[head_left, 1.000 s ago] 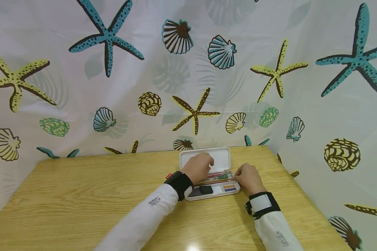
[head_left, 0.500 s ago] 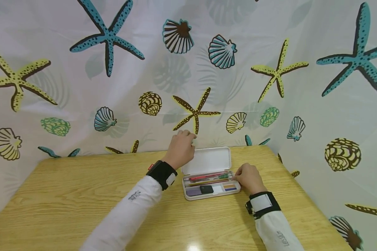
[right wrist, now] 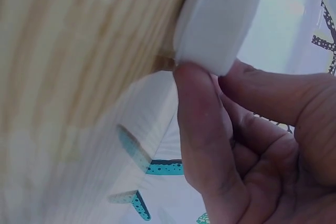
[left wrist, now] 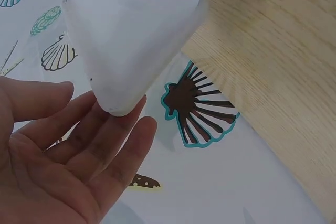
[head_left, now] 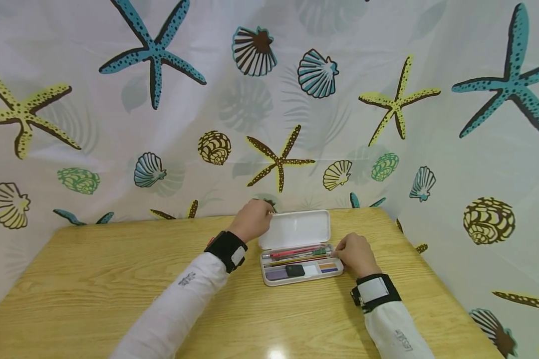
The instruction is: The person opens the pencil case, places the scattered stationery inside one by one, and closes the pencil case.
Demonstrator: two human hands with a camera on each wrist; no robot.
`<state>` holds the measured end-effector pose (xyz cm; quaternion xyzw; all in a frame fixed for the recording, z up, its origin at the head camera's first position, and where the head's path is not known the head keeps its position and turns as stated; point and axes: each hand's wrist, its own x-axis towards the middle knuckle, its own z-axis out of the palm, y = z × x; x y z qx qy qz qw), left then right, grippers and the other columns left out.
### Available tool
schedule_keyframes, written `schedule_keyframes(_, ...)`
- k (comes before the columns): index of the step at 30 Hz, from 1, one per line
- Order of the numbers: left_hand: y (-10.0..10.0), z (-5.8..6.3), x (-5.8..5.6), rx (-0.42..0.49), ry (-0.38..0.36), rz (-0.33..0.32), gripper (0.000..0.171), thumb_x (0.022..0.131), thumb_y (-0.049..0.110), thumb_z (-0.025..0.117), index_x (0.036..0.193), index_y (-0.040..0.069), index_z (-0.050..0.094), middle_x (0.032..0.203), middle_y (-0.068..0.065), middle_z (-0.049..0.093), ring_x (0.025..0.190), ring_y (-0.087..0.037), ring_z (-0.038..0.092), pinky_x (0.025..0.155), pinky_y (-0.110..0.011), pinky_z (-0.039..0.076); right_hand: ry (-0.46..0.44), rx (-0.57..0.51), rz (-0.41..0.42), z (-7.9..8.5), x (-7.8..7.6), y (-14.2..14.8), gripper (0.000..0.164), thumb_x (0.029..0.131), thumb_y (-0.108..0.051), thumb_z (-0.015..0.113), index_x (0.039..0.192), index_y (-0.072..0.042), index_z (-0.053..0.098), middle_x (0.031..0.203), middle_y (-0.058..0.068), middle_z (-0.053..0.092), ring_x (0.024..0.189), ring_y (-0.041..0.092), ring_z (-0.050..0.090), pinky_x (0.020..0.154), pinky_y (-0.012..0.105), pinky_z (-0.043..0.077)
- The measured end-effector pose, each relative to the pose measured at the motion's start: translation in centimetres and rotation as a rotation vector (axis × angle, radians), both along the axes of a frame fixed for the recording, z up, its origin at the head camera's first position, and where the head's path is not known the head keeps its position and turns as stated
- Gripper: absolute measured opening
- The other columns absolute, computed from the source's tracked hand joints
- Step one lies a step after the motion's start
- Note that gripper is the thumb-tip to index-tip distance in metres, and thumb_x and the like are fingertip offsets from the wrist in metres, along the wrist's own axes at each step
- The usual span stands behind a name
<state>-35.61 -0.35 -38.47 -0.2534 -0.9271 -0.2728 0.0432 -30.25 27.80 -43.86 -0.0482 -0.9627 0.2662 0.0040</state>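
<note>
A white pencil case lies open near the table's back edge, its lid [head_left: 300, 230] tilted back and its tray [head_left: 271, 282] facing the person. Pencils and pens [head_left: 298, 254] fill the rear part; a black block [head_left: 295, 270], probably an eraser, sits in front. My left hand [head_left: 252, 219] is at the lid's far left corner. In the left wrist view its fingertips [left wrist: 123, 121] touch the back of that corner, with the thumb apart. My right hand [head_left: 356, 253] holds the tray's right end; in the right wrist view thumb and index finger [right wrist: 202, 108] pinch its edge.
The wooden table [head_left: 130, 279] stretches left and in front of the case. A white cloth [head_left: 184, 129] printed with starfish and shells hangs behind the table and along its right side.
My left hand has moved left from above the case to the lid's far left corner, rising and then lowering. The case and my right hand stay in place.
</note>
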Motion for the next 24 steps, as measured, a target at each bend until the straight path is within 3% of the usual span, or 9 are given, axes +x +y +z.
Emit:
schedule_keyframes(5,0.2,-0.2,0.7,0.009,0.022,-0.034,0.020,0.102,0.000,0.059,0.112,-0.002,0.076,0.112,-0.017,0.073,0.103,-0.031,0.070,0.089,-0.041,0.056,0.003,0.006,-0.003,0.0,0.0,0.0,0.013,0.088,-0.007,0.080,0.083,0.004,0.076,0.073,0.007,0.067,0.064,0.020,0.059,0.054,0.029,0.045)
schedule_keyframes(11,0.5,0.2,2.3,-0.009,0.008,-0.085,0.013,0.101,0.002,0.060,0.103,-0.001,0.073,0.097,-0.012,0.070,0.086,-0.022,0.065,0.080,-0.038,0.055,0.002,-0.004,-0.004,0.0,0.0,0.0,0.013,0.089,-0.007,0.079,0.083,0.004,0.075,0.074,0.008,0.067,0.064,0.020,0.059,0.054,0.028,0.045)
schedule_keyframes(17,0.6,0.1,4.2,-0.069,-0.119,-0.198,0.011,0.106,0.004,0.052,0.111,0.000,0.061,0.083,-0.008,0.061,0.068,-0.016,0.051,0.067,-0.034,0.047,0.009,0.000,0.007,-0.2,-0.1,0.2,0.014,0.089,-0.008,0.079,0.083,0.004,0.075,0.072,0.008,0.066,0.061,0.018,0.058,0.053,0.028,0.045)
schedule_keyframes(20,0.7,-0.1,5.1,-0.130,-0.159,-0.231,0.021,0.107,0.006,0.050,0.123,-0.001,0.062,0.086,-0.009,0.066,0.066,-0.014,0.050,0.071,-0.034,0.049,0.018,0.004,0.020,-0.3,0.0,0.3,0.014,0.089,-0.007,0.079,0.081,0.004,0.075,0.069,0.007,0.065,0.058,0.017,0.057,0.052,0.027,0.044)
schedule_keyframes(24,0.8,-0.7,6.1,-0.201,-0.158,-0.224,0.028,0.105,0.010,0.058,0.132,0.005,0.066,0.104,-0.008,0.073,0.075,-0.013,0.056,0.078,-0.032,0.050,0.011,-0.007,0.039,-0.4,-0.1,0.6,0.014,0.088,-0.006,0.078,0.078,0.003,0.073,0.062,0.005,0.060,0.054,0.016,0.055,0.050,0.026,0.040)
